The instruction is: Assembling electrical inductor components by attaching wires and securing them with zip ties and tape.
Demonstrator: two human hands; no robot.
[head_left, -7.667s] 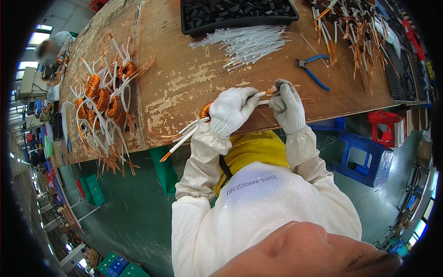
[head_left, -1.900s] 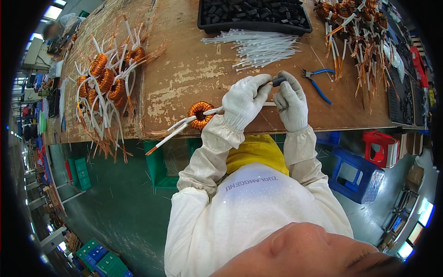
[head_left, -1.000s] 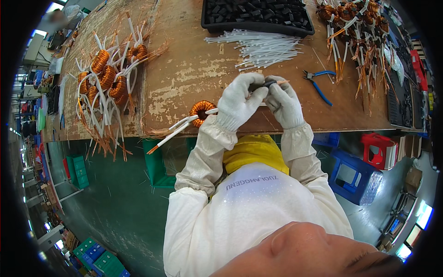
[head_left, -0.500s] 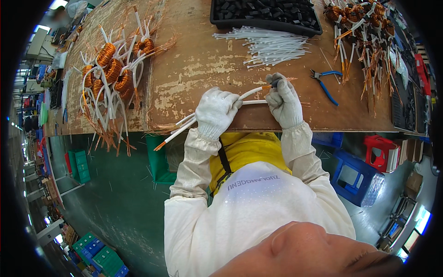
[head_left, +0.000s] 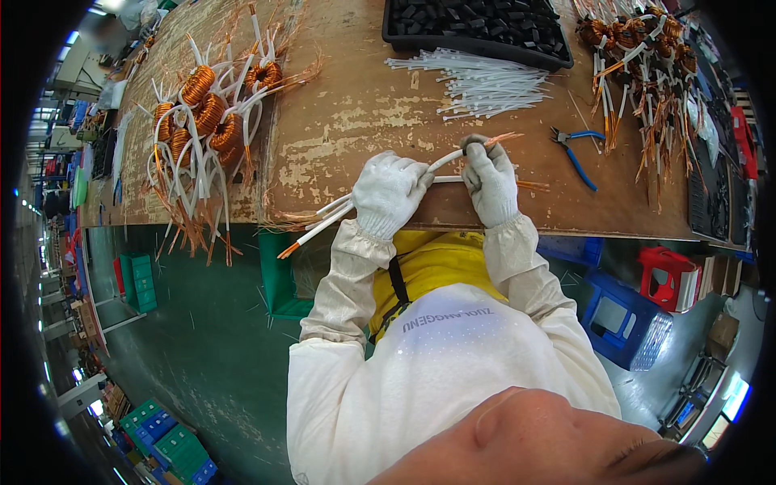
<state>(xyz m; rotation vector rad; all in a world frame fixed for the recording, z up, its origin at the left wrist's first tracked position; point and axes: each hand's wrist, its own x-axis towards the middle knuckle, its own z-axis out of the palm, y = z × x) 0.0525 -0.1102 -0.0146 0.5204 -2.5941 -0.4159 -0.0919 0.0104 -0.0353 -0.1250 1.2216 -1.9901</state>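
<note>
My left hand (head_left: 391, 194), in a white glove, is closed round several white-sleeved copper wires. Their frayed ends stick out on its left, and one white sleeve (head_left: 325, 225) there ends in bare copper. My right hand (head_left: 491, 184), also gloved, pinches the upper wire (head_left: 446, 159) at its sleeve's end. Bare copper strands (head_left: 505, 138) fan out past those fingers. Something dark shows at the fingertips; whether a small black part or a stained glove, I cannot tell. A lower white wire (head_left: 447, 179) runs behind the right hand, its copper end (head_left: 533, 186) emerging beyond.
Copper-wound ring coils (head_left: 208, 113) with white leads lie piled at left, more coils (head_left: 630, 34) at far right. A black tray (head_left: 485, 50) of small black parts stands at the back, white cable ties (head_left: 477, 85) before it. Blue-handled cutters (head_left: 577, 153) lie right of my hands.
My right fingers have slid left along the upper wire to its white sleeve. More bare copper now sticks out past them. The left hand keeps its hold on the wires.
</note>
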